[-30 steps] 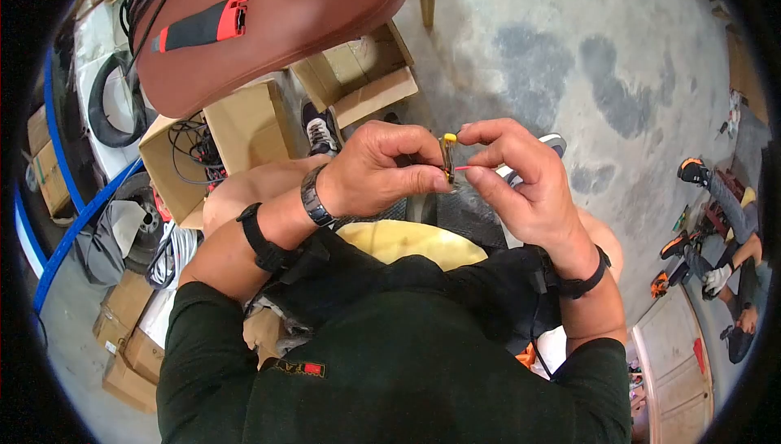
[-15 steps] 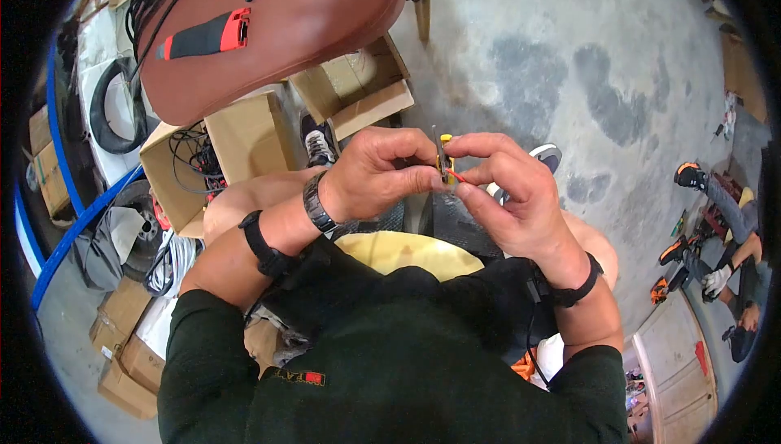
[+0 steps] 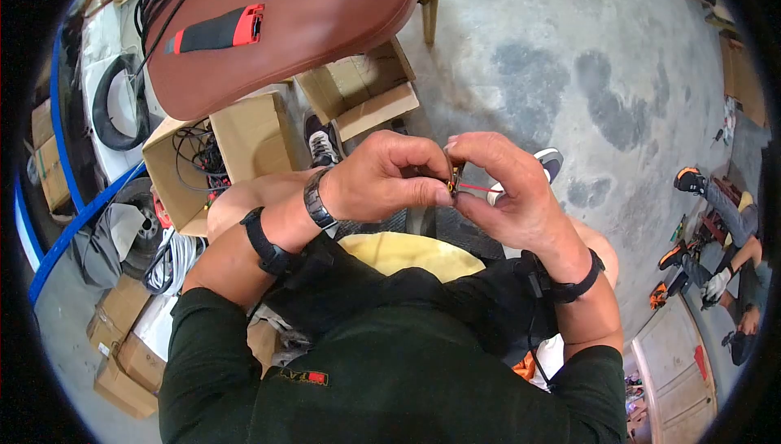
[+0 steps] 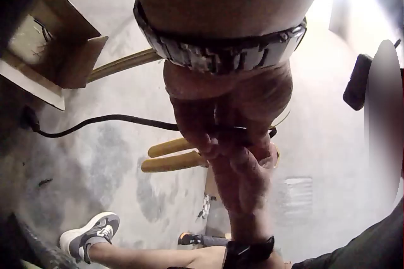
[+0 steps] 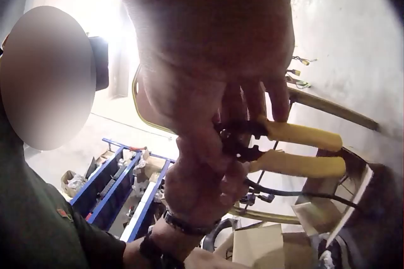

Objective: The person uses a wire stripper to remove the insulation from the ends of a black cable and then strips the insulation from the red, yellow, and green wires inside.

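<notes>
Left hand grips pliers, yellow handles plain only from wrist views; right hand pinches red wire.

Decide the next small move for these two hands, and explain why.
Probably squeeze the yellow-handled pliers and draw the red wire out sideways. The wire runs into the pliers' black head, the left hand grips the pliers, and the right hand pinches the wire right beside them.

You are closing your right hand up against your left hand. Your fingers are now covering the top of the yellow-handled pliers, and more of the red wire is showing.
</notes>
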### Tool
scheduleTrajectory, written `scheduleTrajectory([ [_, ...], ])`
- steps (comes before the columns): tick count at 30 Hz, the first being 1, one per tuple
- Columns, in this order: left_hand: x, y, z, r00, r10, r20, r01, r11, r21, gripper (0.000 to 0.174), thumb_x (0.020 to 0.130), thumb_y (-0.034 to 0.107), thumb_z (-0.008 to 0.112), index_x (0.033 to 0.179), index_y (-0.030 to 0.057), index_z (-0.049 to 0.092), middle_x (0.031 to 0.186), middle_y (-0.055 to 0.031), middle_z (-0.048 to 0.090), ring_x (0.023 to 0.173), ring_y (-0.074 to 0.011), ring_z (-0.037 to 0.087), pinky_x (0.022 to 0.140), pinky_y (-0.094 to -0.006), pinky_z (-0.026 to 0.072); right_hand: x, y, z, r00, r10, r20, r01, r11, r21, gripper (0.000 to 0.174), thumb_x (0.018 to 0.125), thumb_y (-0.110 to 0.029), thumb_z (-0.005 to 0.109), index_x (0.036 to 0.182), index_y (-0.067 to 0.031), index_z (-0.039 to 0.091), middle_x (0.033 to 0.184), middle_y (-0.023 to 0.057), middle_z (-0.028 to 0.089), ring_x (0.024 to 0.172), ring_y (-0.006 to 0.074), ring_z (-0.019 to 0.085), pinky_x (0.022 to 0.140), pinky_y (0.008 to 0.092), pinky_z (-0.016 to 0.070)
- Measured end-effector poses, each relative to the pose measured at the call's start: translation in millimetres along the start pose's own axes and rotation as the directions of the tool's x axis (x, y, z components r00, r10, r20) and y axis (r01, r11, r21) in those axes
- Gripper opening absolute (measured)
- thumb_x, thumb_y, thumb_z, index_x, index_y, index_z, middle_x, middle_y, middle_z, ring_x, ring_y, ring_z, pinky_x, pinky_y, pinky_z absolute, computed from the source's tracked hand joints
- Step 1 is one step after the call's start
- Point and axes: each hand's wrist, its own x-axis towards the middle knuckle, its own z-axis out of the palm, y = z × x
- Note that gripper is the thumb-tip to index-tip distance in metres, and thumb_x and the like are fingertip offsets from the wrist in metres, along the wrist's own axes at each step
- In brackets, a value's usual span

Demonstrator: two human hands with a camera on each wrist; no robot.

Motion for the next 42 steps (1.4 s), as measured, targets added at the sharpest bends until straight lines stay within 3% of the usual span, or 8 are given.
scheduleTrajectory([
  [6,-1,12,-1,0.988,-0.152,0.026,0.155,0.967,-0.202,0.014,0.087,0.006,0.075,0.096,-0.0009,0.065,0.092,-0.0034,0.067,0.085,-0.0087,0.060,0.075,-0.0255,0.0482,-1,-5,3,0.999,0.039,-0.016,-0.039,0.999,0.005,0.037,0.068,0.002,0.072,0.102,-0.0026,0.062,0.094,0.0134,0.067,0.085,0.0319,0.068,0.074,0.0368,0.0556],
  [11,0,7,3,0.989,-0.134,-0.056,0.127,0.984,-0.122,0.018,0.087,0.009,0.076,0.098,-0.0002,0.065,0.091,-0.0039,0.068,0.082,-0.0079,0.061,0.072,-0.0229,0.0486,-2,-4,0,0.997,0.073,0.028,-0.072,0.997,-0.034,0.037,0.072,-0.003,0.071,0.107,-0.0021,0.060,0.091,0.0145,0.068,0.082,0.0328,0.068,0.073,0.0376,0.0555],
  [17,6,11,0,0.957,-0.201,-0.207,0.155,0.964,-0.218,0.018,0.089,0.009,0.073,0.100,0.0002,0.063,0.086,-0.0059,0.068,0.075,-0.0110,0.064,0.062,-0.0249,0.0527,2,-10,2,0.931,0.364,-0.037,-0.352,0.919,0.176,0.047,0.084,-0.016,0.070,0.124,-0.0025,0.050,0.099,0.0149,0.070,0.084,0.0233,0.067,0.073,0.0337,0.0523],
  [23,11,12,-3,0.925,-0.113,-0.362,0.028,0.973,-0.230,0.022,0.093,0.022,0.071,0.091,0.0016,0.062,0.076,-0.0049,0.067,0.064,-0.0107,0.063,0.059,-0.0258,0.0531,9,-7,-5,0.827,0.525,0.200,-0.562,0.766,0.312,0.057,0.086,-0.028,0.072,0.132,-0.0053,0.048,0.110,0.0064,0.064,0.090,0.0127,0.056,0.073,0.0269,0.0442],
  [27,11,9,-7,0.906,-0.103,-0.411,0.033,0.984,-0.174,0.023,0.093,0.023,0.071,0.089,0.0021,0.062,0.073,-0.0019,0.064,0.061,-0.0077,0.059,0.053,-0.0237,0.0499,11,-10,5,0.915,0.351,0.198,-0.402,0.763,0.506,0.064,0.085,-0.022,0.074,0.139,-0.0046,0.045,0.110,0.0055,0.060,0.097,0.0132,0.054,0.086,0.0281,0.0452],
  [31,13,9,-8,0.850,-0.149,-0.506,0.105,0.988,-0.113,0.024,0.093,0.024,0.072,0.089,0.0025,0.062,0.071,0.0002,0.061,0.060,-0.0048,0.055,0.048,-0.0212,0.0456,1,-4,12,0.888,0.418,0.191,-0.459,0.813,0.359,0.061,0.090,-0.018,0.067,0.144,-0.0029,0.041,0.120,0.0116,0.060,0.113,0.0172,0.056,0.097,0.0314,0.0439],
  [38,13,14,-5,0.840,-0.135,-0.525,0.176,0.984,0.029,0.022,0.088,0.019,0.076,0.088,0.0034,0.061,0.071,0.0016,0.059,0.057,-0.0039,0.053,0.046,-0.0209,0.0452,-2,-1,16,0.902,0.403,0.155,-0.431,0.851,0.299,0.053,0.097,-0.018,0.058,0.145,-0.0023,0.042,0.124,0.0127,0.060,0.113,0.0184,0.056,0.099,0.0313,0.0432],
  [42,14,15,0,0.849,-0.014,-0.528,0.057,0.996,0.066,0.022,0.087,0.018,0.077,0.087,0.0034,0.061,0.072,0.0017,0.060,0.058,-0.0032,0.052,0.047,-0.0203,0.0429,-5,1,24,0.887,0.439,0.140,-0.460,0.821,0.338,0.052,0.097,-0.017,0.057,0.144,-0.0025,0.043,0.123,0.0128,0.062,0.112,0.0181,0.057,0.097,0.0309,0.0439],
])
